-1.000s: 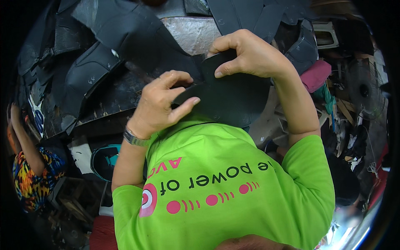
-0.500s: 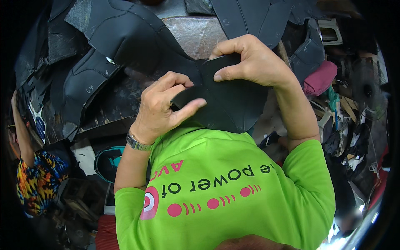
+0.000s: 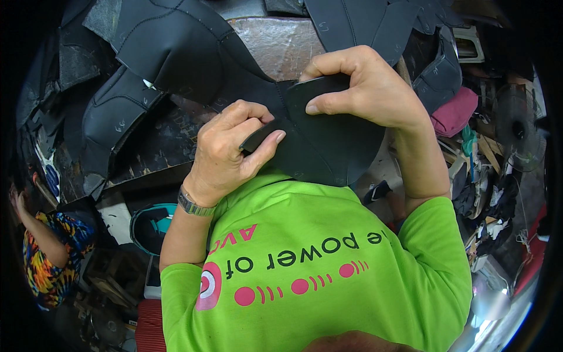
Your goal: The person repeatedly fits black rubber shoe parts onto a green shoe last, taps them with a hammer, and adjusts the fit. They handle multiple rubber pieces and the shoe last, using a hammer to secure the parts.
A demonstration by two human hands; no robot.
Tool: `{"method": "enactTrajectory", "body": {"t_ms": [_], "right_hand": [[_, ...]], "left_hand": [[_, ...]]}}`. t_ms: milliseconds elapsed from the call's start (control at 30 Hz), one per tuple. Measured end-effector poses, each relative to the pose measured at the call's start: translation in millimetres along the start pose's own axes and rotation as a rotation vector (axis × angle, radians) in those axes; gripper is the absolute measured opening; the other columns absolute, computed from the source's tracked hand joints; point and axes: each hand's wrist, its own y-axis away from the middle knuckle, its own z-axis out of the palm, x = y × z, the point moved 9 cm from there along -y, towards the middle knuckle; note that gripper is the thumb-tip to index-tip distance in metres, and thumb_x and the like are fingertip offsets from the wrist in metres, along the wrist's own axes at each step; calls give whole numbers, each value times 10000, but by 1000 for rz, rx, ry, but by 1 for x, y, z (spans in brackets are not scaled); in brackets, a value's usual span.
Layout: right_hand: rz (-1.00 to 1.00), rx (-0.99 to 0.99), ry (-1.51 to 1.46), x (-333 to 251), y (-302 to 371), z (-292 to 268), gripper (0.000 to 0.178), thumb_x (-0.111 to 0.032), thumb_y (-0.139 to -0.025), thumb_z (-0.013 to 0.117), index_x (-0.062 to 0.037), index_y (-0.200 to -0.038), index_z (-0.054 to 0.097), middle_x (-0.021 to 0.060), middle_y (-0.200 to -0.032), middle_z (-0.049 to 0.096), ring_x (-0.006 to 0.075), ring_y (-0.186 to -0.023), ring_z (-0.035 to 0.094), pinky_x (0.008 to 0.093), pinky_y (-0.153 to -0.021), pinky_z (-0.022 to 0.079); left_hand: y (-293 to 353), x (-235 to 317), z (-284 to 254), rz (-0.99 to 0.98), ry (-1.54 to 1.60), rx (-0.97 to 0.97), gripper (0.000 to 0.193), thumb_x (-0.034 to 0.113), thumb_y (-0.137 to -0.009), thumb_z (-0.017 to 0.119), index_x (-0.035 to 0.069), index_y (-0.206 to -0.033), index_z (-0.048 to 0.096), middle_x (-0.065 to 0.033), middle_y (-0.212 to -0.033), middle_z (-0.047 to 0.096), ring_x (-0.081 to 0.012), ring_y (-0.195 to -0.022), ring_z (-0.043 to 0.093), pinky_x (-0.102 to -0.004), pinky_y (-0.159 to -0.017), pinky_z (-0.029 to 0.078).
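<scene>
A black, leather-like stitched piece lies across my front, pieced together with a seam down its middle. My left hand pinches a raised flap of it between thumb and curled fingers. On the other side of the seam, my right hand grips the upper edge, thumb on the face and fingers tucked behind. More black stitched panels with pale markings are heaped beyond my hands, and a small white bit sits on one of them. Whether the held piece joins that heap is hard to make out.
A worn dark table carries the panels, with a shiny brown board beyond. To the right are a folded maroon cloth, a fan and piled scraps. At left, a teal-rimmed bucket stands near another person's arm.
My hands keep their hold on the black piece, with only slight shifts. The other person's arm at the left has swung lower. The view has moved a little.
</scene>
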Motion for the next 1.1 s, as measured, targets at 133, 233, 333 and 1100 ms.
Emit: {"method": "enactTrajectory", "body": {"t_ms": [133, 233, 333, 1100], "right_hand": [[-2, -35, 33, -3, -1, 0, 316, -31, -717, 814, 63, -990, 686, 60, -892, 707, 90, -851, 612, 256, -797, 506], [-33, -25, 116, -3, -6, 2, 315, -24, -716, 807, 68, -989, 680, 71, -883, 709, 95, -839, 615, 257, -792, 508], [-54, 12, 140, -1, -8, 2, 299, -18, -719, 797, 66, -979, 676, 74, -855, 698, 97, -825, 613, 258, -780, 507], [-197, 86, 260, -8, -6, 3, 284, -20, -723, 797, 44, -971, 674, 111, -841, 669, 196, -776, 633, 300, -752, 501]], "left_hand": [[0, 0, 0, -6, -2, -9, 169, 81, -768, 803, -17, -785, 666, -102, -874, 668, -239, -723, 660, -319, -646, 532], [-1, 0, 1, -5, -7, -4, 168, 75, -765, 800, -18, -790, 663, -102, -873, 666, -243, -729, 660, -322, -647, 532], [-1, 0, 1, -11, -14, 8, 164, 67, -761, 796, -20, -793, 661, -101, -871, 663, -249, -733, 659, -325, -648, 532], [-2, 3, 5, -34, -89, 101, 183, -1, -702, 790, -26, -802, 638, -108, -848, 652, -270, -745, 646, -336, -663, 512]]}}
